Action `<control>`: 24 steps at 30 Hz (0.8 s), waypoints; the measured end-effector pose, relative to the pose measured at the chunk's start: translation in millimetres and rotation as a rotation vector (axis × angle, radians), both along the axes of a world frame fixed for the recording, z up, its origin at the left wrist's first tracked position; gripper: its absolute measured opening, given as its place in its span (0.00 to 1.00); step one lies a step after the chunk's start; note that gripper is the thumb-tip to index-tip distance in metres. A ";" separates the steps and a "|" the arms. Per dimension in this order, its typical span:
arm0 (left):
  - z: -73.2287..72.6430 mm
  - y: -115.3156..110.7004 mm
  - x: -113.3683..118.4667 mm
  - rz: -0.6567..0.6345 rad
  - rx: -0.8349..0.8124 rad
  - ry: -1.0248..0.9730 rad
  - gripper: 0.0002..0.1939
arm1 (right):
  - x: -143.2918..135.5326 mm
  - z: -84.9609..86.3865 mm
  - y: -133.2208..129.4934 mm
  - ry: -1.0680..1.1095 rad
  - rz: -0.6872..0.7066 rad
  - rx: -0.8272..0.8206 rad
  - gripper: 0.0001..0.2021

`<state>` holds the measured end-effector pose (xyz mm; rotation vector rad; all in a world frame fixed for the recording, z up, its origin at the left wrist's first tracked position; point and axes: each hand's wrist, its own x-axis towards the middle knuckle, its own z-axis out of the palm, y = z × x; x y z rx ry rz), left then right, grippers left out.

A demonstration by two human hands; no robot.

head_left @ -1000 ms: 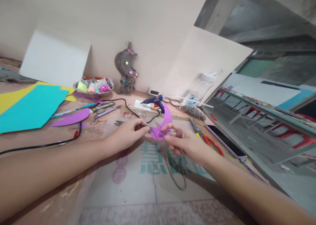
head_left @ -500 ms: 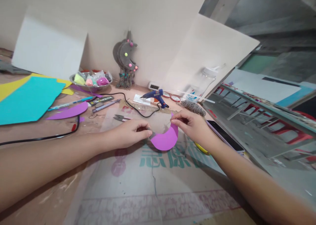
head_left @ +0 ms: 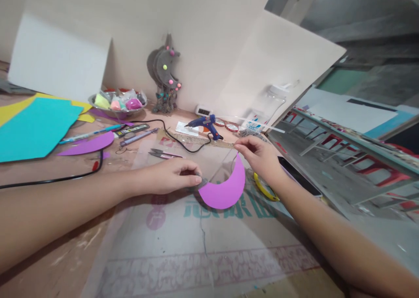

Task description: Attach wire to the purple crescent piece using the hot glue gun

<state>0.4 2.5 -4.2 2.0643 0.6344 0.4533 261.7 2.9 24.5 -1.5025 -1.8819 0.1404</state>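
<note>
A purple paper crescent (head_left: 225, 192) is held over the printed sheet with its horns up. Grey yarn is wound at its left horn, where my left hand (head_left: 183, 176) pinches it between thumb and fingers. My right hand (head_left: 257, 152), closed in a pinch just above the right horn, holds grey yarn (head_left: 218, 169) that slants up from the left horn. A loose strand (head_left: 204, 237) trails down over the sheet below. The exact fingertip grip of my right hand is partly hidden.
Behind my hands lie a blue glue gun (head_left: 204, 124) with its black cord, and small scissors (head_left: 163, 154). Yellow tape (head_left: 264, 188) and a phone (head_left: 299, 176) are near my right arm. Left stand a bowl of clay (head_left: 118, 110), cyan sheets (head_left: 36, 128) and a purple cutout (head_left: 88, 145).
My right hand has moved up and slightly right, away from the crescent's right horn, drawing the yarn. More of the crescent shows, and my left hand stays at the left horn.
</note>
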 end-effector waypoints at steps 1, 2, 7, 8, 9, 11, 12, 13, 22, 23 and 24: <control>0.8 -0.3 -0.2 -0.004 -0.005 0.004 0.09 | -0.7 0.4 -0.8 0.002 -0.001 0.012 0.09; 1.5 -0.6 -0.4 -0.005 -0.008 0.009 0.09 | -1.2 0.7 -1.4 0.003 -0.001 0.022 0.08; 1.6 0.3 -1.8 -0.043 0.004 0.034 0.10 | -0.1 -3.8 0.2 0.042 0.028 0.037 0.09; 1.0 0.9 -2.2 -0.055 0.009 0.033 0.11 | 0.0 -6.0 0.9 0.057 0.040 0.033 0.09; 0.3 1.4 -2.5 -0.067 0.015 0.030 0.11 | 0.0 -8.3 1.5 0.066 0.049 0.022 0.09; -1.0 2.4 -3.0 -0.085 0.025 0.026 0.10 | -0.9 -12.7 2.3 0.057 0.048 -0.015 0.09; -1.5 2.6 -3.1 -0.090 0.025 0.024 0.10 | -1.6 -14.5 2.5 0.043 0.045 -0.038 0.09; -1.8 2.7 -3.0 -0.093 0.021 0.019 0.09 | -2.2 -15.9 2.8 0.030 0.049 -0.053 0.09; -0.5 0.3 0.0 0.007 -0.072 -0.025 0.10 | -12.6 -0.8 -12.2 0.149 0.261 -0.194 0.14; -0.9 0.4 0.1 0.014 -0.089 -0.033 0.10 | -15.9 0.1 -16.4 0.224 0.277 -0.283 0.14; -1.2 0.5 0.1 0.018 -0.103 -0.039 0.10 | -19.6 -0.1 -20.4 0.300 0.302 -0.366 0.15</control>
